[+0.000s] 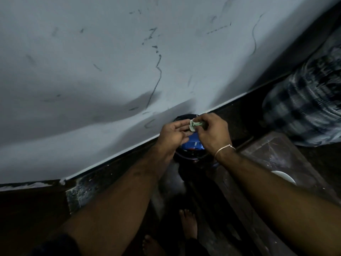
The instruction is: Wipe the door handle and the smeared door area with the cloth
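While dark smears (156, 71) remain unwiped above, a small crumpled cloth (196, 125) is pinched by the right hand (214, 134) beside the relaxed left hand (174, 134).

Right hand (212, 133) pinches cloth (195, 125) beside left hand (174, 134).

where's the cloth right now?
Head view, centre: the cloth is pinched in the right hand, beside the open left hand, above a dark bucket at the wall's base.
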A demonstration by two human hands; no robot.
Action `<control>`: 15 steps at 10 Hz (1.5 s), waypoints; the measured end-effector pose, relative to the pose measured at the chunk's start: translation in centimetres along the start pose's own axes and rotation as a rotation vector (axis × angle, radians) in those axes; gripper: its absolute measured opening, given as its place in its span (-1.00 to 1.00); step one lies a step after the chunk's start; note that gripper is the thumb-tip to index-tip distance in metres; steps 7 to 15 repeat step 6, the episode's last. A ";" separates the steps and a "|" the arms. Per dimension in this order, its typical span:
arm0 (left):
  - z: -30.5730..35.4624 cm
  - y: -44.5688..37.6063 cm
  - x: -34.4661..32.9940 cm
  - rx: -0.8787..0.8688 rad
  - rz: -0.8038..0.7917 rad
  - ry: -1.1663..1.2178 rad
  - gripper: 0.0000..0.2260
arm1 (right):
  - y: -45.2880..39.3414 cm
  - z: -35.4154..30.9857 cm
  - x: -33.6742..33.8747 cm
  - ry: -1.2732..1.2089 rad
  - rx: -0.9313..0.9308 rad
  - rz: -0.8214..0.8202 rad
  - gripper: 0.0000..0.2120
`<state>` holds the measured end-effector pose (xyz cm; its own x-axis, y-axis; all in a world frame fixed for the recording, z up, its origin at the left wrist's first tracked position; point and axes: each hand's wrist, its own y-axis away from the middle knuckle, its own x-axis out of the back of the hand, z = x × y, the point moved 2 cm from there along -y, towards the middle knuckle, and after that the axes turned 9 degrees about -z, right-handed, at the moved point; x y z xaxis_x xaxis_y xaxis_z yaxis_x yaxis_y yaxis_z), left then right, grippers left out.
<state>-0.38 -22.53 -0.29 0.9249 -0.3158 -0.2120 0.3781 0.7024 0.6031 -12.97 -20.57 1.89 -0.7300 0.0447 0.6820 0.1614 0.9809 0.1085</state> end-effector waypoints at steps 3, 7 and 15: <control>-6.1 -7.0 3.3 -0.018 0.154 -0.249 -0.76 | -3.4 4.9 -4.7 0.145 0.095 0.041 -0.86; -10.9 -9.6 3.9 -0.041 0.147 -0.364 -0.78 | -4.7 10.5 -9.1 0.289 -0.186 -0.545 -0.43; -10.9 -9.6 3.9 -0.041 0.147 -0.364 -0.78 | -4.7 10.5 -9.1 0.289 -0.186 -0.545 -0.43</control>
